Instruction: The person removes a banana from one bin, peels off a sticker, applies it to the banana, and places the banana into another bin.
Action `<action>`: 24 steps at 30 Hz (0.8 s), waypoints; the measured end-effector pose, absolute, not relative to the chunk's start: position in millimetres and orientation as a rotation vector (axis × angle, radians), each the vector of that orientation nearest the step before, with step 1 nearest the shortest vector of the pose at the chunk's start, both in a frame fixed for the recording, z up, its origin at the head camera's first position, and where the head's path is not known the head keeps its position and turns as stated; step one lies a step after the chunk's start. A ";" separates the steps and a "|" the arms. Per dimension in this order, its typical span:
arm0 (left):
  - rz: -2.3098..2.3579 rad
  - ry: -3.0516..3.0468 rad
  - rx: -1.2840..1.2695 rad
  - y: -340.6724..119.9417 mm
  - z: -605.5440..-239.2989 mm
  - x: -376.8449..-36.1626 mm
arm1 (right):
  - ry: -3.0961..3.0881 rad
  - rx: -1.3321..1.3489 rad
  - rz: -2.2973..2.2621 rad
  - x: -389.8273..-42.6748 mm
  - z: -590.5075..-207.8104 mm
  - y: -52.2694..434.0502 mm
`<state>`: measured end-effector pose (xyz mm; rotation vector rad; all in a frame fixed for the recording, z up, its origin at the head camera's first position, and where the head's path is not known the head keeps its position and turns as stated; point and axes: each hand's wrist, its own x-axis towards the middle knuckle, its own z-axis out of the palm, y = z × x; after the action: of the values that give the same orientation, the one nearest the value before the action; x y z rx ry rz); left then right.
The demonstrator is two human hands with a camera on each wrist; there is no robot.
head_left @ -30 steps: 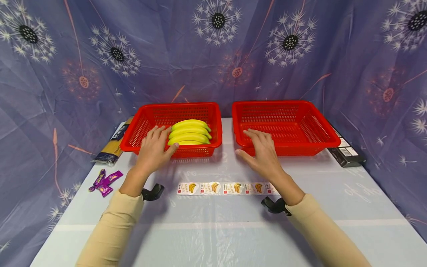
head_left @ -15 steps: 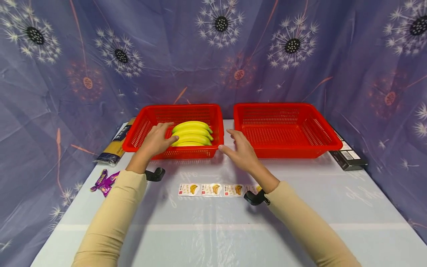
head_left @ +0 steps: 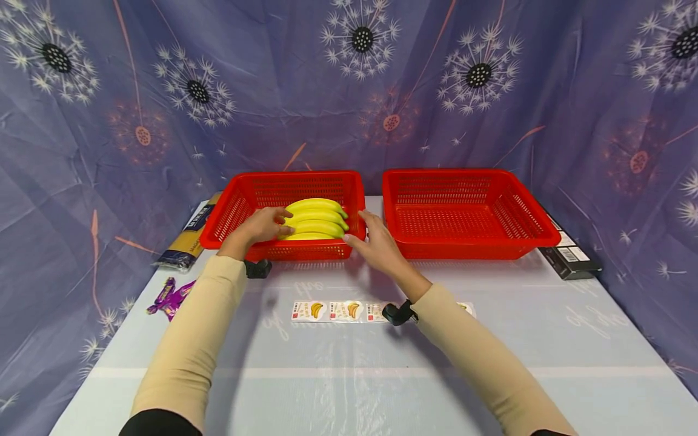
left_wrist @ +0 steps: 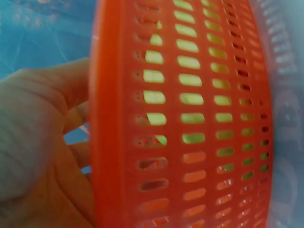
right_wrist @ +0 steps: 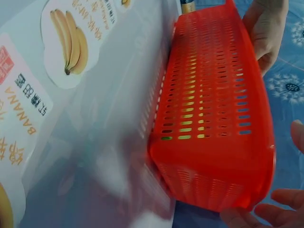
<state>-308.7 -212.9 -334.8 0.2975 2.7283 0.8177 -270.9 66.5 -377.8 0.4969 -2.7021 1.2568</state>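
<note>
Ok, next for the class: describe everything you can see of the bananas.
The bananas show as at least four, bright yellow, smooth and gently curved, with greenish ends toward the right in the head view. They lie side by side in the left basket, whose front wall partly hides the nearest one; yellow shows through its slots. The left hand has its fingertips at their left ends; how firmly it holds them is unclear. Whether they are real cannot be told.

In the head view, the left basket (head_left: 322, 250) mostly hides the nearest banana (head_left: 312, 236).
</note>
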 end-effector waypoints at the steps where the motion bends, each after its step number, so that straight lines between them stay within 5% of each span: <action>1: 0.834 2.706 0.291 -213.3 -335.3 -309.9 | -2.706 0.499 1.252 -272.1 -378.5 65.9; 24: 0.501 2.662 0.382 -208.1 -351.8 -329.7 | -2.735 0.499 1.192 -277.2 -391.7 67.7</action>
<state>-329.7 -208.1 -351.8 0.3822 2.6621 0.5014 -277.2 67.7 -391.7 0.4994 -2.7346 1.1916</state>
